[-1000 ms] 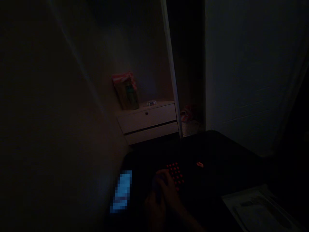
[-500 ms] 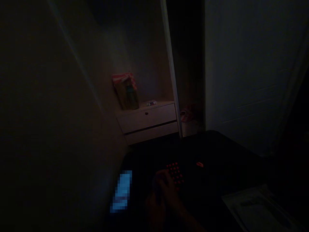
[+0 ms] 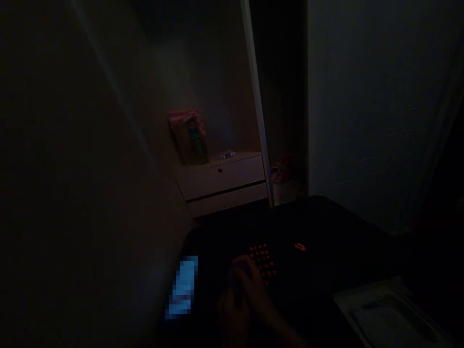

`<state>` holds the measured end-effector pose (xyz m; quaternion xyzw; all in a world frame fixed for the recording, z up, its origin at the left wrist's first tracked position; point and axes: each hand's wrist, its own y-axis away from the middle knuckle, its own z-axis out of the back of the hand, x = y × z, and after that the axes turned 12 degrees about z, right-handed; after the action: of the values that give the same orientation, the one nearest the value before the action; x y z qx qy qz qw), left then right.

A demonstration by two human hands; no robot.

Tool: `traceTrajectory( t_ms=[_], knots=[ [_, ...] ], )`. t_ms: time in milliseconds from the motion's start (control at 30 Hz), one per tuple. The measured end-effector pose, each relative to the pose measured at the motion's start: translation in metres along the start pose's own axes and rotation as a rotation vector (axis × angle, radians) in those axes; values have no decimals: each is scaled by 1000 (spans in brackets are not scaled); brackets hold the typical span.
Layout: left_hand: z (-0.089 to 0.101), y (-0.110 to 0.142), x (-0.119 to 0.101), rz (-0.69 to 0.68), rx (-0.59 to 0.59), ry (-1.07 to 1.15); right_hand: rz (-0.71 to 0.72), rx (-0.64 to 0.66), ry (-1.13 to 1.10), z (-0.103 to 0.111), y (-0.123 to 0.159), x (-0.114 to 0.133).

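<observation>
In very dim light my right hand curls around a small dark, bluish, rounded object whose kind I cannot make out. Just below and to the left, my left hand is closed against the lower part of that object, though its fingers barely show. Beyond my right hand, several small red dots lie in neat rows on the black surface; my hand hides part of them. Off to the right of the rows is a small orange-red piece.
A blurred-out glowing blue rectangle lies left of my hands. At the lower right rests a pale flat packet or sheet. The black table ends before a drawer unit carrying a bag. A pale panel stands at the right.
Both hands stay in almost the same place, with only a slight shift of the fingers around the dark object. Light on the scene is a little dimmer.
</observation>
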<state>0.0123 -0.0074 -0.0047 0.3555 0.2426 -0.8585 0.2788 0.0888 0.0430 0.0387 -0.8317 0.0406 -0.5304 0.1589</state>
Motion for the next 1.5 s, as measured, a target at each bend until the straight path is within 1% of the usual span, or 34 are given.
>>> traceTrajectory(
  t_ms=[133,333,567,767,933,1167,1300,1500],
  knots=[
    [1,1,-1,-14,-1,5,-1,20,-10,0,0,2],
    [0,2,1,-21,-26,-21,9,7,24,1,-1,-2],
    [0,2,-1,-2,3,-4,-13,11,13,1,-1,-5],
    [-2,2,2,-39,-64,-17,5,-20,34,-1,-1,-1],
    [-1,1,1,-50,-44,3,-14,-3,18,-1,-1,2],
    [-2,2,2,-42,-52,6,11,37,30,1,-1,1],
    [-3,1,2,-51,-35,-8,14,58,53,3,-1,-3],
    [-3,1,4,-62,-58,-21,-5,44,39,1,-2,1]
  ],
)
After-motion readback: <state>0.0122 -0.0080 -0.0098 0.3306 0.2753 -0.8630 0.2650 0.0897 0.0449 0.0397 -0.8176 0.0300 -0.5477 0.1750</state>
